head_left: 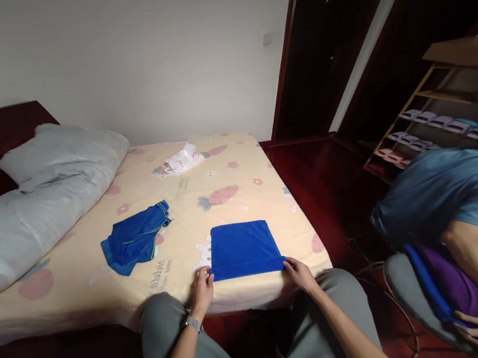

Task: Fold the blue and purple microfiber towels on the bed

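A flat blue cloth (243, 244) lies near the front edge of the bed, with a narrow strip folded over along its near side. My left hand (203, 286) pinches the left end of that strip, and a watch is on the wrist. At the strip's right end, my right hand (298, 273) grips the cloth between thumb and fingers. Left of it on the sheet rests a crumpled blue garment (137, 237) with green trim, touched by neither hand.
The bed (255, 167) has a yellow patterned sheet. A grey quilt (53, 195) is heaped at left, and a white crumpled bag (182, 158) lies farther back. At right, a person (442, 190) bends over blue and purple cloth (449, 279), before a shoe rack (432, 120).
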The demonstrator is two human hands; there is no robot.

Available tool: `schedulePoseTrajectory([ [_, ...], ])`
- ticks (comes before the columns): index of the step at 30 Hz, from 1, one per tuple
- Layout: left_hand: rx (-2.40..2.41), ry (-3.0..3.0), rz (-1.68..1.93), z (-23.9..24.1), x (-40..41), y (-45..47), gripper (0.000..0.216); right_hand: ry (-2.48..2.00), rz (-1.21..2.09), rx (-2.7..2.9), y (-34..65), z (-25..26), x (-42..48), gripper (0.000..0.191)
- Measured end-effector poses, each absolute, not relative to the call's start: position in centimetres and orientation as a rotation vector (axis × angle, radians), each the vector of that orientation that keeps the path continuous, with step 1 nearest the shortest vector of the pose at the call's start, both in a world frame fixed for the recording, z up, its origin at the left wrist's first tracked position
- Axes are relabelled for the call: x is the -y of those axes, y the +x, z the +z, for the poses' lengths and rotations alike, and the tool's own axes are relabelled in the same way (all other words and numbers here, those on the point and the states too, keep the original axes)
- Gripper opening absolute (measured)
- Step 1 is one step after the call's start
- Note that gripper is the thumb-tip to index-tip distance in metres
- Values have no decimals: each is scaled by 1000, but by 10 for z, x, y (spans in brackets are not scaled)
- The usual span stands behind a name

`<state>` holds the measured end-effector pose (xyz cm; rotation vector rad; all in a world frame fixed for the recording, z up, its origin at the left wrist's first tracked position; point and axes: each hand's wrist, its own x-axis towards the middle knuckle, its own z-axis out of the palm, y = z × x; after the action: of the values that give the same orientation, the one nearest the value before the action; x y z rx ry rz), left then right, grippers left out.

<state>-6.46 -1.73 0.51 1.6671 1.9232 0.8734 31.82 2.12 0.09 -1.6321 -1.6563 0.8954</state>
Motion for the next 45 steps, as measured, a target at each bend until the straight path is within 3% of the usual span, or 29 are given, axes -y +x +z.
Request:
schedulePoseTrajectory([
  [8,-2142,2130,626,6,20,-55,31,-1959,492,2002,312,13,-16,39],
  [16,-2157,2310,478,22,25,-48,31,-2068,358,2048,305,25,-14,33],
  [25,-2152,2400,546,34,28,-50,33,-2073,219,2039,302,26,-11,30],
  [31,-1673,2722,551,37,35,-21,48,-1705,42,2185,285,36,-3,33],
  [36,-1411,2805,391,26,43,1,58,-1210,107,2508,256,28,14,51],
  [39,-1416,2761,382,20,41,-3,60,-1155,108,2584,252,14,16,60],
  [45,-1490,2648,379,17,37,-27,59,-1279,91,2555,271,-5,10,58],
])
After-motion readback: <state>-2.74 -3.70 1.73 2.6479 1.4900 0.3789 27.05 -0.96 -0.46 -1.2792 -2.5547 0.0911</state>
